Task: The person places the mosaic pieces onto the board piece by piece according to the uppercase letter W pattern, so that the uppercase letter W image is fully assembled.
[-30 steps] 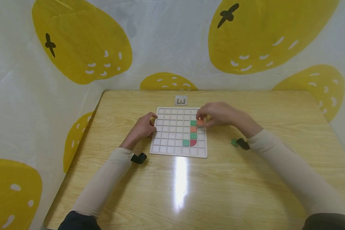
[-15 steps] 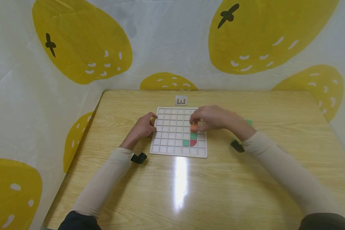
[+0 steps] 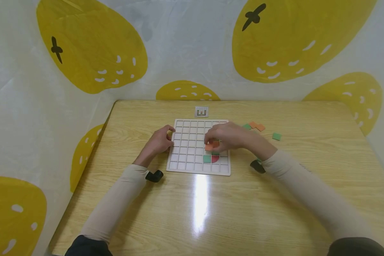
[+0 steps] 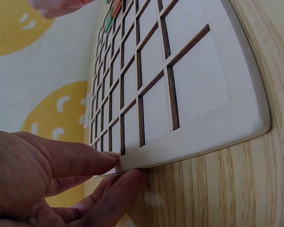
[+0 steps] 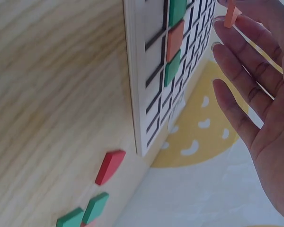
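A white grid board (image 3: 187, 150) lies on the wooden table before me. My left hand (image 3: 160, 139) holds its left edge, the thumb on the rim in the left wrist view. Over the right part of the board, my right hand (image 3: 227, 136) pinches an orange tile (image 5: 231, 15) between thumb and fingertips. One column holds a red round-cornered tile (image 3: 215, 159), an orange tile (image 5: 175, 40) and green tiles, partly hidden by the right hand in the head view. A green tile (image 3: 207, 159) sits left of the red one.
Several loose tiles lie right of the board, among them an orange tile (image 3: 260, 127), a green tile (image 3: 276, 136) and a red tile (image 5: 110, 167). A small patterned card (image 3: 201, 111) lies behind the board. Fruit-print cloth (image 3: 192, 53) hangs behind the table.
The right hand has moved left and nearer across the board with the orange tile, uncovering loose tiles on the right. The left hand stays at the board's edge.
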Tool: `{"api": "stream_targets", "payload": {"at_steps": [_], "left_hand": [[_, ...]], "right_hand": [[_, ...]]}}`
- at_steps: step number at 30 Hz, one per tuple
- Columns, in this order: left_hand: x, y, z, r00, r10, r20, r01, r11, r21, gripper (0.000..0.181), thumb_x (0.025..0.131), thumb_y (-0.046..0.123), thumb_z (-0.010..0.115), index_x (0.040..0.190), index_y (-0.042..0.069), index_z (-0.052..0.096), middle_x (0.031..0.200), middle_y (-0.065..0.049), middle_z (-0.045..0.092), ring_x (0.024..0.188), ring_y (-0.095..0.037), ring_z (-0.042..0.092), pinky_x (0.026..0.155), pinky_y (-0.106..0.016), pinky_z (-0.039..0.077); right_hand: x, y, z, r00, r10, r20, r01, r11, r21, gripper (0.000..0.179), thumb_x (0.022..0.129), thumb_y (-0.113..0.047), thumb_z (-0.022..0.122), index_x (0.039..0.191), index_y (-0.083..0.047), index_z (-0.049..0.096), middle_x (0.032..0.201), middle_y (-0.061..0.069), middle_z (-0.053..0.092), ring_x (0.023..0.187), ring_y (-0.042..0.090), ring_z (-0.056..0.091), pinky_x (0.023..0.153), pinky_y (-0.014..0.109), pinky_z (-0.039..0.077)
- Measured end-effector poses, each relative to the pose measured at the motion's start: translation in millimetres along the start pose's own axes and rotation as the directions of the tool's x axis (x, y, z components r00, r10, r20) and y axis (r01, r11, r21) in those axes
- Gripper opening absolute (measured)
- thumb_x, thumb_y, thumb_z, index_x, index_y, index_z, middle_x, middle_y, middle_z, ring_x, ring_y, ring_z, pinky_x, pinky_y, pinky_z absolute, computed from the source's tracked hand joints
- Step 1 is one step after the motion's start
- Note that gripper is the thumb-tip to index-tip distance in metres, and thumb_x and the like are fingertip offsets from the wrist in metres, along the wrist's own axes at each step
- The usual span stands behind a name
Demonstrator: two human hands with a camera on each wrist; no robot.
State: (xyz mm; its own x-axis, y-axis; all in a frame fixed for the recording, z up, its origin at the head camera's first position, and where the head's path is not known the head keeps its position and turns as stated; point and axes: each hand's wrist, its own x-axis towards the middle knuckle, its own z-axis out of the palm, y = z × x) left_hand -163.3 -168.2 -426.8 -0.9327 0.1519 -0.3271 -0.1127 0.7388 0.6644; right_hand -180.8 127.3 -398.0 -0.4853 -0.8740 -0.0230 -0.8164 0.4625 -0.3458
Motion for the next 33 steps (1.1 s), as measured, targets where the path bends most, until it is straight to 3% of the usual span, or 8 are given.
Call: {"api": "stream_targets", "payload": {"at_steps": [9,21,33], "left_hand": [[-0.7,-0.1,-0.3,1.0,-0.001,0.003,0.001,1.0,-0.014,0.052,0.093,-0.004,0.066,0.141,0.008,0.05,0.099,-0.015,0.056,0.07,-0.02,0.058,0.06,-0.026,0.053],[-1.3,-0.6,-0.5,1.0,0.002,0.006,-0.002,1.0,-0.006,0.052,0.093,-0.004,0.065,0.141,0.007,0.049,0.099,-0.015,0.057,0.069,-0.02,0.058,0.059,-0.026,0.053],[-3.1,-0.7,-1.0,1.0,0.008,0.008,-0.008,1.0,-0.018,0.051,0.093,-0.004,0.065,0.14,0.007,0.05,0.098,-0.015,0.056,0.068,-0.02,0.057,0.058,-0.025,0.051]], "right_hand": [[10.2,-10.2,9.8,0.998,-0.044,0.034,0.043,0.999,0.012,0.017,0.087,-0.028,0.075,0.103,-0.023,0.071,0.096,-0.009,0.068,0.091,0.011,0.061,0.072,0.031,0.05],[23.9,-24.1,21.5,0.998,-0.018,0.065,0.02,0.999,-0.025,0.015,0.091,-0.034,0.072,0.102,-0.025,0.072,0.094,-0.01,0.066,0.09,0.007,0.057,0.07,0.03,0.049],[32.0,-28.5,30.9,0.994,-0.066,0.085,0.079,0.986,-0.148,0.017,0.089,-0.036,0.075,0.1,-0.024,0.072,0.094,-0.01,0.063,0.091,0.01,0.057,0.068,0.028,0.051]]}}
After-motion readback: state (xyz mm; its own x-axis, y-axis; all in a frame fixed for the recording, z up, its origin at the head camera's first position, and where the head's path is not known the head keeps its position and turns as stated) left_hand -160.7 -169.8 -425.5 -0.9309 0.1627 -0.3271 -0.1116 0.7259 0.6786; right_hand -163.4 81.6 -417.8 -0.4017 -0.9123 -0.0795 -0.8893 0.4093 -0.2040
